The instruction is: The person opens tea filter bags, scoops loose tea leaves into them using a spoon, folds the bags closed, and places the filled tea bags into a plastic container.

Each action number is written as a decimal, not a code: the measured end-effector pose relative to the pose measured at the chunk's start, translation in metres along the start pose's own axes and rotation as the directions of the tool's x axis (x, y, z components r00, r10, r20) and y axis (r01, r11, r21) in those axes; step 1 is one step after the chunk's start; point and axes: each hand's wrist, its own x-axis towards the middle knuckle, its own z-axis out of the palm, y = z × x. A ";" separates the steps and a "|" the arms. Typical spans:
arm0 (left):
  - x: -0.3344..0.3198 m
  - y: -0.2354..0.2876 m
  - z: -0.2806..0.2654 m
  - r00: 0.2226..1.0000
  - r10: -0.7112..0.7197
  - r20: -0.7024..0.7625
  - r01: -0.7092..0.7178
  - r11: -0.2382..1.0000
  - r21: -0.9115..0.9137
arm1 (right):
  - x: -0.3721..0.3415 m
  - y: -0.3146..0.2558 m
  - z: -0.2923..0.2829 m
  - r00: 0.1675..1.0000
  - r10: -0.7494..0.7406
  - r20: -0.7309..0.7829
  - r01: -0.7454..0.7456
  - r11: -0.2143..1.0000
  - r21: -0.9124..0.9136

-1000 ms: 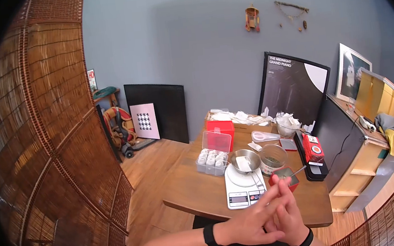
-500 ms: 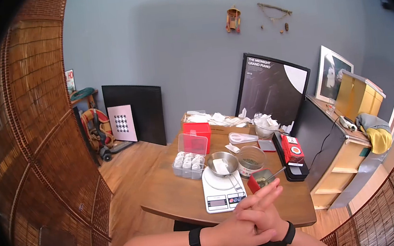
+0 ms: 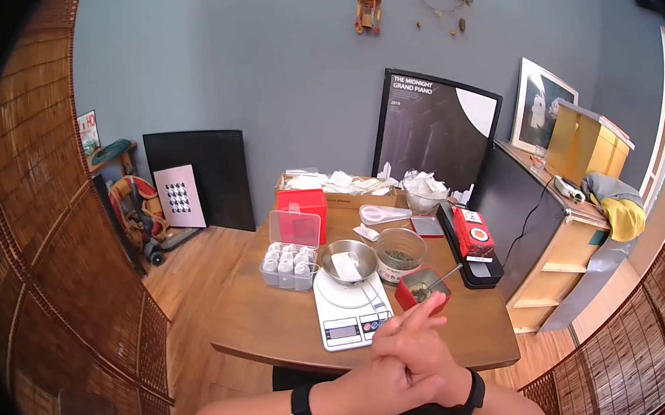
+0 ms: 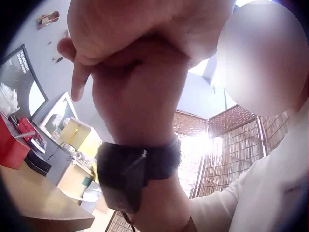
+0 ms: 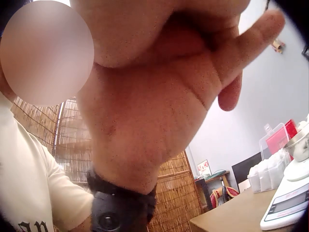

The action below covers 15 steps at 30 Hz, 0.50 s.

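Observation:
Both hands are pressed together low in the head view, left hand [image 3: 361, 389] and right hand [image 3: 429, 355], with fingers overlapping. Several fingers stretch up and to the right, while others lie loosely bent across the joined hands. No object shows in either hand. Beyond them stand a white scale [image 3: 345, 310] bearing a metal bowl [image 3: 364, 262] with a white piece in it, and a red square container [image 3: 408, 298] with a utensil. The wrist views show the left hand [image 4: 140, 92] and right hand [image 5: 145, 111] close up, their contact partly hidden.
On the wooden table [image 3: 259, 316] are a clear box of white items [image 3: 288, 267], a red box [image 3: 303, 215], a round clear container [image 3: 400, 255] and a black tray [image 3: 481, 272]. A cabinet [image 3: 543, 246] stands at right, a woven screen [image 3: 40, 198] at left.
The head view has turned rightward, so the table and its objects sit further left. The hands have drawn closer together, and their fingers now overlap more tightly.

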 end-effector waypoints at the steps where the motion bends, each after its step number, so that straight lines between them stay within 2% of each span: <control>1: -0.001 0.001 -0.004 0.996 -0.057 0.070 0.056 0.998 0.018 | 0.001 -0.003 -0.002 0.999 0.033 0.009 -0.033 0.999 0.012; 2: -0.002 -0.001 -0.007 0.996 -0.055 0.070 0.054 0.998 0.014 | 0.000 0.004 0.000 0.999 0.035 0.010 -0.036 0.999 0.009; 4: -0.005 -0.007 -0.009 0.990 0.070 0.121 -0.072 0.997 0.008 | -0.004 0.019 0.007 0.982 -0.174 0.069 0.148 0.946 0.290; 5: -0.005 -0.007 -0.007 0.990 0.069 0.124 -0.070 0.998 0.001 | -0.002 0.015 0.006 0.984 -0.167 0.068 0.141 0.947 0.287; 6: -0.008 -0.005 -0.013 0.987 0.079 0.139 -0.081 0.997 0.010 | 0.009 0.004 0.003 0.968 -0.251 -0.013 0.245 0.930 0.274; 7: 0.014 -0.006 0.020 0.984 0.092 0.155 -0.096 0.995 0.019 | 0.016 -0.005 0.001 0.938 -0.335 -0.092 0.348 0.904 0.247; 8: 0.033 -0.010 0.054 0.980 0.106 0.170 -0.113 0.993 0.028 | 0.017 -0.010 0.000 0.938 -0.334 -0.093 0.346 0.908 0.236; 10: 0.005 -0.009 0.019 0.971 0.132 0.197 -0.143 0.989 0.041 | 0.015 -0.016 -0.001 0.899 -0.426 -0.098 0.433 0.838 0.331; 11: -0.015 -0.006 -0.007 0.968 0.141 0.207 -0.154 0.987 0.045 | 0.001 -0.016 0.005 0.932 -0.362 -0.029 0.348 0.866 0.360; 12: -0.023 -0.005 -0.018 0.965 0.151 0.217 -0.165 0.985 0.051 | -0.013 -0.004 0.030 0.934 -0.356 -0.026 0.341 0.870 0.355; 13: -0.010 -0.003 -0.024 0.961 0.160 0.226 -0.177 0.983 0.058 | -0.016 0.014 0.064 0.908 -0.383 -0.169 0.394 0.641 0.659; 14: -0.011 -0.002 -0.029 0.958 0.165 0.234 -0.185 0.981 0.066 | -0.028 0.033 0.088 0.883 -0.348 -0.314 0.424 0.307 0.852; 15: -0.021 -0.002 -0.031 0.955 0.170 0.243 -0.192 0.979 0.073 | -0.017 0.022 0.076 0.886 -0.342 -0.313 0.421 0.311 0.852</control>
